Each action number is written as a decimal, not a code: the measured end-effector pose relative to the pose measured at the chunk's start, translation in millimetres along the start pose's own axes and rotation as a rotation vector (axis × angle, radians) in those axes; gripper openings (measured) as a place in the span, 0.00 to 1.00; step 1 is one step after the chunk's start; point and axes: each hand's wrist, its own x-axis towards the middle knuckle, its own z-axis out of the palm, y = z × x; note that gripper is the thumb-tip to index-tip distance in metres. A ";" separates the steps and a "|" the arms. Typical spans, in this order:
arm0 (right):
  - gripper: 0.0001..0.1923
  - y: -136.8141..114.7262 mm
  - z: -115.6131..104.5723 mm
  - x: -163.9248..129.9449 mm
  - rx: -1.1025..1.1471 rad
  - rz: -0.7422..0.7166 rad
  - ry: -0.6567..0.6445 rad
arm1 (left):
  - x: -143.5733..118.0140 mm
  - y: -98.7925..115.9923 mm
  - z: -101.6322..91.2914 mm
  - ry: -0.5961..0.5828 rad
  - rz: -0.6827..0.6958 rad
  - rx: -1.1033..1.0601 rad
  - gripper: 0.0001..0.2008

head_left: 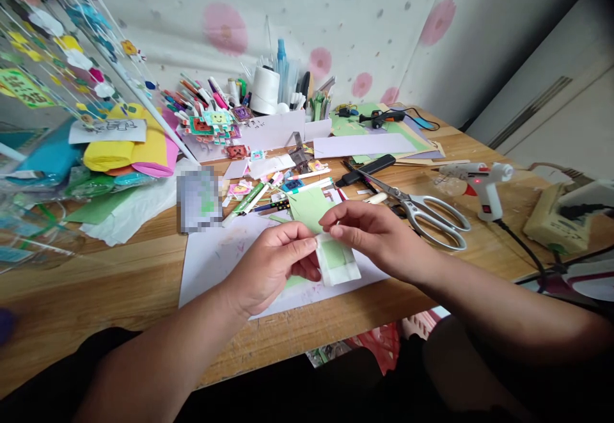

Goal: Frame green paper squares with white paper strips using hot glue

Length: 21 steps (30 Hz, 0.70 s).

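Note:
Above the front of the table, my left hand (281, 256) pinches the left edge of a small green card with white paper around its border (339, 263). My right hand (367, 234) has thumb and forefinger closed at the card's upper edge; a tiny bit shows at the fingertips, too small to make out. The card hangs tilted between both hands. Beneath it lies a white sheet (215, 269) with faint coloured marks. A light green paper piece (307, 208) rests just behind my hands, partly hidden by them.
Right of my hands lie metal scissors (426, 215), then a white glue gun (487, 186) with its cord and a power strip (556, 221). Markers (249, 202) and paper cutouts lie behind. A pixelated item (199, 199) and coloured paper rolls (129, 154) are left.

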 end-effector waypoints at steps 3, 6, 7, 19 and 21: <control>0.05 0.7 -2.2 -4.4 -0.252 -0.281 0.045 | 0.1 0.3 0.5 0.013 -0.012 -0.017 0.09; 0.05 0.4 -0.4 -6.3 -0.417 -0.411 0.068 | 0.2 -0.4 0.8 0.018 -0.016 -0.021 0.08; 0.05 0.0 0.9 -6.2 -0.446 -0.418 0.081 | 0.2 -0.7 0.8 0.014 -0.013 -0.018 0.08; 0.06 -5.4 6.2 -5.0 -0.613 -0.396 0.061 | -2.1 -2.9 4.3 0.002 -0.027 -0.076 0.09; 0.04 -6.9 4.0 -4.2 -0.480 -0.322 0.019 | -3.0 -2.3 5.3 -0.016 -0.034 -0.096 0.09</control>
